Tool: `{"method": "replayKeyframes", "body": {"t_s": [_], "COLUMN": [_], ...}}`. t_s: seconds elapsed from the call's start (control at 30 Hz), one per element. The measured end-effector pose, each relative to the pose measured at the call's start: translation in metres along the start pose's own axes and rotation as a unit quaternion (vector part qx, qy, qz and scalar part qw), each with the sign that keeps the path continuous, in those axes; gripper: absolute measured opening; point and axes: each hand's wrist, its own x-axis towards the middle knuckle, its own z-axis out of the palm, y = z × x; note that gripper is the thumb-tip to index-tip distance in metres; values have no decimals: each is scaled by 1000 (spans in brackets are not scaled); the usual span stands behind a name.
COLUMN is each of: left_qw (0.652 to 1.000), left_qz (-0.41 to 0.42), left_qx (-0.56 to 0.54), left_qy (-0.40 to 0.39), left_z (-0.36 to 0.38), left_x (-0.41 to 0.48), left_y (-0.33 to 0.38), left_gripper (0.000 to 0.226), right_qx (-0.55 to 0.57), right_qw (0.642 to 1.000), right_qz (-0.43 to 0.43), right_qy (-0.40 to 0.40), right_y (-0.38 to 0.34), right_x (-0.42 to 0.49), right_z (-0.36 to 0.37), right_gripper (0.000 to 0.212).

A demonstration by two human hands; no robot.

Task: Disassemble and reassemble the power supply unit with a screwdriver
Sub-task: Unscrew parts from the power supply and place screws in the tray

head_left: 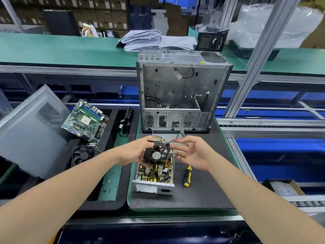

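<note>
The power supply unit lies open on the black mat, its circuit board bare and its vented end facing me. Above it my left hand grips the black square fan, tilted so that the round hub label faces me. The fan's wires run off its top. My right hand is just right of the fan with its fingers spread and relaxed, the fingertips close to the fan's corner and wires. A screwdriver with a yellow and black handle lies on the mat, right of the unit.
An empty metal computer case stands behind the unit. At the left, a black foam tray has several loose screws in its slot. A motherboard, a cooler fan and a grey side panel lie nearby.
</note>
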Motion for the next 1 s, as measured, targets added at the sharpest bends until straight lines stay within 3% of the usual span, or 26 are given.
{"method": "replayKeyframes", "body": {"t_s": [0.1,0.23,0.57,0.7,0.8,0.9,1.0], "left_qw": [996,977,988,992,984,972,971], "left_qz": [-4,8,-12,-25,-23,-33,-45], "left_qx": [84,215,147,113,174,226,228], "left_qy": [13,10,-38,-52,-40,-49,-57], "left_z": [-2,-6,-26,-31,-35,-37,-38], "left_x": [-4,-9,-22,-25,-24,-22,-19], "left_y": [-11,-17,-22,-26,-27,-27,-30], "left_gripper": [20,19,20,24,28,28,28], "right_qx": [-73,-84,-156,-181,-224,-263,-282], "right_qw": [997,995,987,983,975,964,958], "right_qz": [-7,-27,-29,-19,-2,6,0], "right_qy": [10,52,30,10,14,33,54], "right_y": [8,16,15,16,17,23,29], "right_x": [5,11,16,18,18,21,22], "right_z": [6,18,28,30,33,31,30], "right_gripper": [36,20,20,10,6,23,25]}}
